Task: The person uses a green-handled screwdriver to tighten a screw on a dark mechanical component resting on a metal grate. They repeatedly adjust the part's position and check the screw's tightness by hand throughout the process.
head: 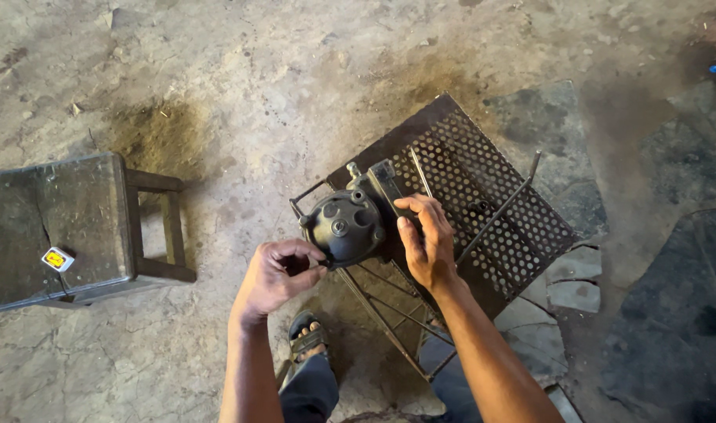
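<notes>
Compressor body [344, 225], black and round-faced with raised bosses, resting at the near-left corner of a perforated metal stand [483, 196]. Left hand [275, 276] below and left of the part; its fingers [309, 252] are curled nearly closed at the part's lower left rim, though whether they pinch the rim itself or a small piece there cannot be told. Right hand [427, 244] just right of the part; its fingers [416, 213] lie loosely bent, half open, pressed over the bracket [387, 184] on the part's right side and touching the stand's mesh. Thin metal rod [500, 210] beyond the right fingers, slanting across the mesh. Dark wooden stool [68, 227] well left of the left hand, bearing a small yellow-and-white box [57, 259]. Sandalled foot [308, 338] below the left fingers, on the cracked concrete floor [240, 86].
</notes>
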